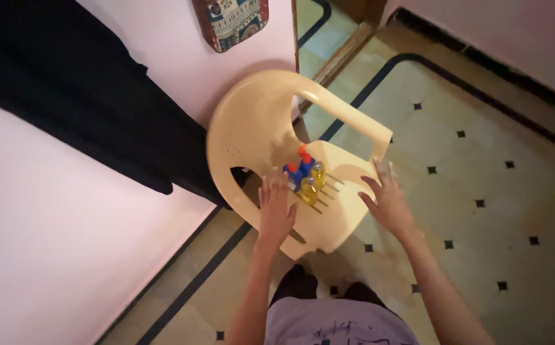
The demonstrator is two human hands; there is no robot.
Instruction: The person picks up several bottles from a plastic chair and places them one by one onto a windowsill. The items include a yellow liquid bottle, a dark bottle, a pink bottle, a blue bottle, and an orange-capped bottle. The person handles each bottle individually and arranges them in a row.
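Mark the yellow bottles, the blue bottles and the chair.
yellow bottles (313, 182), head view, on the body of the nearer bottle.
blue bottles (300, 174), head view, on the blue bodies below the orange caps.
plastic chair (252, 121), head view, on the bare backrest.

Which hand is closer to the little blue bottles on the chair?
Left. The left hand is right beside the blue bottles, fingertips almost touching them. The right hand is farther away, beyond the yellow bottles.

Cream plastic chair (258, 121) carries two yellow bottles (313, 182) and two blue, orange-capped bottles (300, 167); pale floor (482, 147) has black diamonds; black cloth (66, 83) hangs far left.
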